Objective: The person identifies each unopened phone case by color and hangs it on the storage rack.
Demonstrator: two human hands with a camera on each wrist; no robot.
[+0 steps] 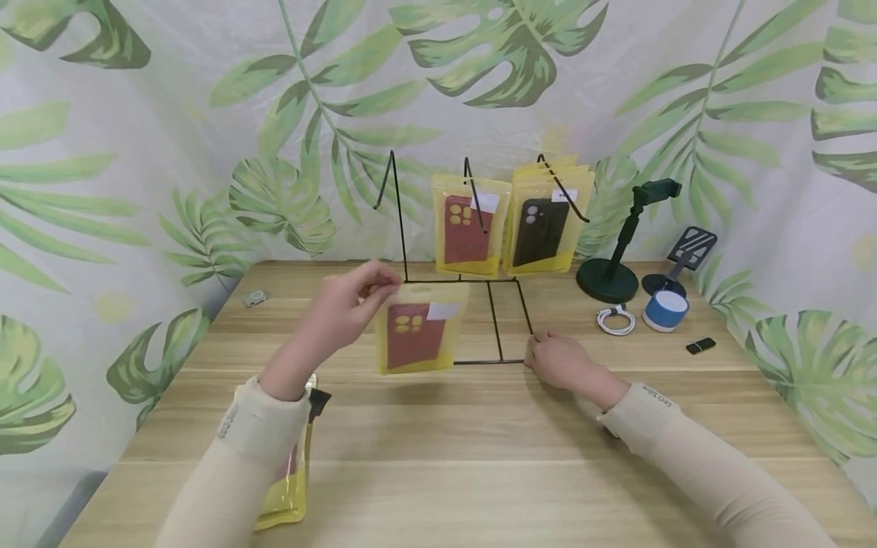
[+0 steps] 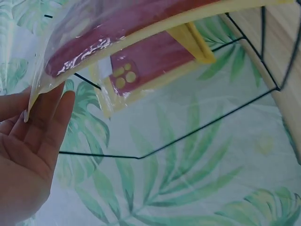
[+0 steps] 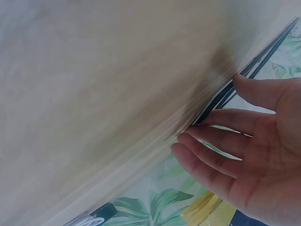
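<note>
My left hand (image 1: 355, 301) pinches the top left corner of a yellow-edged clear pouch (image 1: 415, 364) with a red phone case (image 1: 413, 335) inside. The pouch hangs upright just in front of the black wire display rack (image 1: 496, 320), below its left hook (image 1: 385, 179), which holds no pouch. In the left wrist view, the pouch (image 2: 141, 29) passes above the fingertips. At the rack's front right base corner, my right hand (image 1: 563, 361) grips the wire between thumb and fingers. Another red-case pouch (image 1: 468, 264) hangs on the middle hook, and black-case pouches (image 1: 541, 265) on the right hook.
Another yellow pouch (image 1: 291, 502) lies under the left forearm. To the right stand a dark green phone stand (image 1: 607, 280), a black folding stand (image 1: 692, 250), a coiled white cable (image 1: 615, 321), a blue-and-white cylinder (image 1: 665, 310) and a small black stick (image 1: 701, 345). A small grey item (image 1: 256, 297) lies far left.
</note>
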